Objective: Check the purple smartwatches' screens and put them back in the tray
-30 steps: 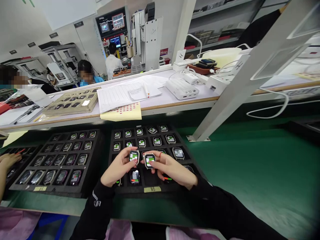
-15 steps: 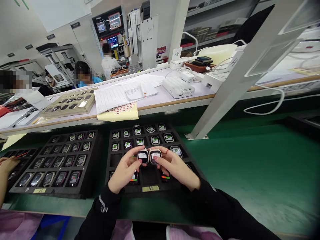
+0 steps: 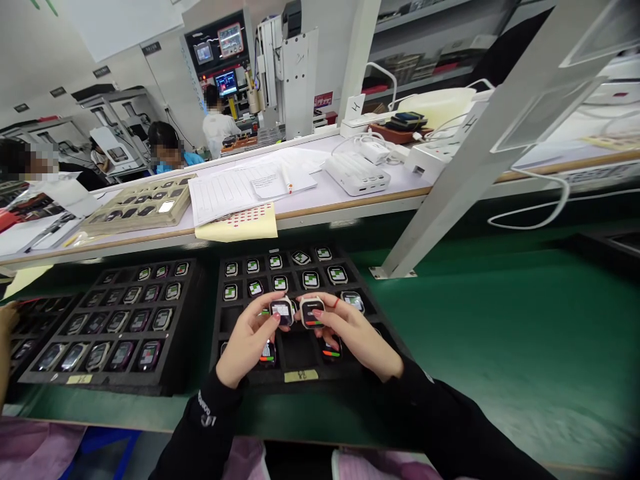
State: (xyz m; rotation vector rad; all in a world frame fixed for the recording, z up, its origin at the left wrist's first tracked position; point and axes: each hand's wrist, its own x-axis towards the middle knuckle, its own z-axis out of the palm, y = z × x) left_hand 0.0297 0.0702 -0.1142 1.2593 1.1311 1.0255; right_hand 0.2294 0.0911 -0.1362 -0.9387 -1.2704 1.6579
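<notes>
Above a black foam tray my two hands each hold a smartwatch without a strap. My left hand grips a pale-framed smartwatch by its edges, the thumb over its lit white-and-dark screen. In my right hand is another pale-framed smartwatch, with a dark screen and a red-orange and green strip at the bottom; the thumb lies on the glass. The two watches are side by side, close together. More watches with lit screens sit in the tray's compartments, some hidden beneath my hands.
To the left stands a second foam tray full of watches, with a co-worker's hand beyond it. A slanted metal post meets the green bench on the right. Papers and a white charger lie on the raised shelf.
The right watch's screen has gone from a white display to a dark one with a coloured strip. My left hand's watch has shifted slightly left, its thumb now on the screen.
</notes>
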